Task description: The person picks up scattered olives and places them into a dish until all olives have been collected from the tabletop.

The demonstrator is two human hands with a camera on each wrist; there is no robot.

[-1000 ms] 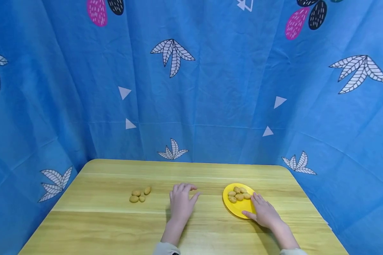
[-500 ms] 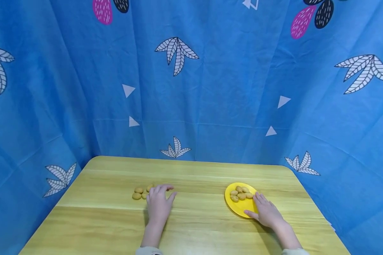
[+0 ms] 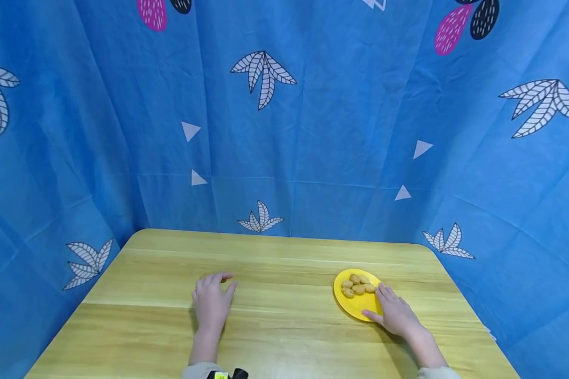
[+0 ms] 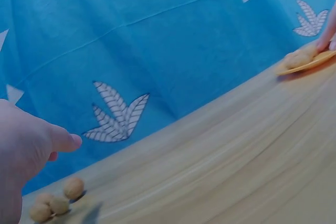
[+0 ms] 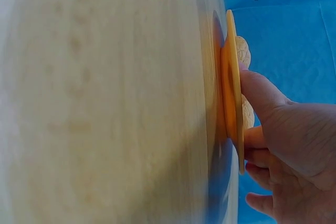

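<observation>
Blue curtain (image 3: 341, 131) hangs beyond the yellow plate (image 3: 360, 311), printed with white leaves and triangles, plus pink and black drop shapes high up, and it closes in on both sides. Pale wood with long streaks of grain makes up the table (image 3: 284, 337), which spreads out under the plate and mostly to its left. On the plate sits a cluster of small brown nuts (image 3: 358, 289), gathered toward its far side; the right wrist view shows wrinkled shells on two of them. At the plate's right edge is the right hand (image 3: 395, 314), its fingers and thumb spread wide and touching the plate, the thumb toward the near side and the fingers further back. Well to the left of the plate is the left hand (image 3: 212, 301), with a gap between its thumb and forefinger; its other fingers are too hidden to tell much about. Four loose nuts (image 4: 59, 204) lie bunched on the table near that hand, also well left of the plate, visible in the left wrist view and hidden in the head view. Pale sleeves (image 3: 438, 373) show at each wrist, nearer than the plate, with a black device (image 3: 239, 373) by the left one.
</observation>
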